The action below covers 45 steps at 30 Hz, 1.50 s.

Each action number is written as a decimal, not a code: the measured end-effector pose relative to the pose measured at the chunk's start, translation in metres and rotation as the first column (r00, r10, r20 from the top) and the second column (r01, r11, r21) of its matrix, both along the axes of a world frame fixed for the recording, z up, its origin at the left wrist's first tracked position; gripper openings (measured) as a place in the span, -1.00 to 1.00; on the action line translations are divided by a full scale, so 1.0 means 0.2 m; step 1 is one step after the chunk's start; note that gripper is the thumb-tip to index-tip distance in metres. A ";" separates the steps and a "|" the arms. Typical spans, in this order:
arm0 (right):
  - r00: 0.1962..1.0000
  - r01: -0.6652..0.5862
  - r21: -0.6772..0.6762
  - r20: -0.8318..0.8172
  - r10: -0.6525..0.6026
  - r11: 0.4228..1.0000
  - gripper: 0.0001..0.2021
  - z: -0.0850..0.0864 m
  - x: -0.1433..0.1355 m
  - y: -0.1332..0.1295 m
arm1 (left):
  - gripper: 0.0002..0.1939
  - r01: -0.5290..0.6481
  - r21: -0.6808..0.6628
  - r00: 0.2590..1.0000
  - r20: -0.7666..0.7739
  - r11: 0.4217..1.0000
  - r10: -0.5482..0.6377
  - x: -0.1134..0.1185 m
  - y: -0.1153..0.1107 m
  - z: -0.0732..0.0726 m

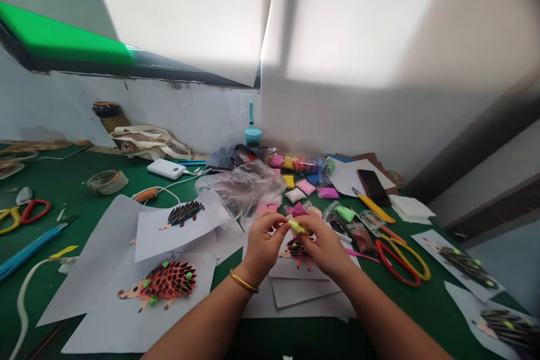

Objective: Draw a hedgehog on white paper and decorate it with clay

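Observation:
My left hand [265,243] and my right hand [324,248] meet at the middle of the table, fingers pinched from both sides on a small lump of pale yellow modelling clay [297,227]. Under them a sheet with a hedgehog picture [297,277] lies partly hidden; its dark spines and pink feet show between my hands. Just beyond my fingers are packets of coloured clay, among them a magenta one [296,210] and a light green one [346,213]. A gold bangle [243,281] circles my left wrist.
Red-and-yellow scissors [399,259] and a yellow craft knife [375,207] lie right, near a phone [373,187]. Left are more hedgehog sheets [101,323], a blue cutter [34,250] and another pair of scissors [29,211]. Behind stand a crumpled plastic bag [244,187] and a white power bank [166,169].

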State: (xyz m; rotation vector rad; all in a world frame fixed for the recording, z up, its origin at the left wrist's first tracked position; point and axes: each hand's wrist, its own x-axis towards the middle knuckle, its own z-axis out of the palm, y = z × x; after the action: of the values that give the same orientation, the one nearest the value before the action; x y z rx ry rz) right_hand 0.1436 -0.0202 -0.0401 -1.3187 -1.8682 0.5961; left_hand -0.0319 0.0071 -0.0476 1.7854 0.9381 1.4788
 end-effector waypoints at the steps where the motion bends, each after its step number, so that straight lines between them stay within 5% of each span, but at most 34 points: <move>1: 1.000 -0.002 -0.008 -0.018 0.002 1.000 -0.76 -0.01 -0.01 0.00 | -0.93 0.000 -0.021 1.000 -0.015 1.000 -0.001 0.00 0.01 -0.01; 8: 1.000 0.012 0.031 0.008 -0.012 0.999 -0.76 -0.06 -0.02 -0.01 | -0.87 0.019 -0.176 0.992 -0.118 0.984 -0.040 0.01 0.04 -0.07; 15: 0.994 0.058 0.094 0.086 -0.066 0.994 -0.74 -0.06 -0.01 0.01 | -0.80 0.084 0.044 0.971 -0.228 0.995 -0.072 -0.01 0.00 -0.01; 20: 1.000 -0.017 0.081 0.019 0.016 0.997 -0.66 -0.07 0.01 0.01 | -0.77 0.177 0.100 0.941 -0.308 0.979 -0.139 0.00 -0.03 0.02; 28: 0.991 -0.016 0.033 -0.133 0.020 0.999 -0.76 -0.02 0.01 0.00 | -0.69 0.108 0.040 0.993 -0.047 0.993 -0.106 0.00 -0.04 -0.02; 36: 0.976 -0.102 -0.127 -0.202 0.075 0.987 -0.63 0.00 -0.02 -0.05 | -0.77 0.115 0.190 0.980 -0.184 0.975 -0.080 0.01 -0.04 -0.03; 40: 0.969 -0.205 -0.067 -0.154 0.193 0.977 -0.46 -0.01 0.00 -0.06 | -0.77 0.089 0.209 0.981 -0.187 0.974 -0.050 0.01 -0.05 -0.04; 45: 0.981 -0.096 -0.071 -0.176 0.082 0.993 -0.51 -0.03 -0.01 -0.04 | -0.76 0.044 0.249 0.989 -0.150 0.967 -0.006 0.03 -0.06 -0.05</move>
State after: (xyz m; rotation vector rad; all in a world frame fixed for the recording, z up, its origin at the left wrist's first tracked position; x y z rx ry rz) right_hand 0.1410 -0.0277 -0.0469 -1.1968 -1.7840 0.8126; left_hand -0.0267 -0.0044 -0.0567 2.1074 0.8242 1.5211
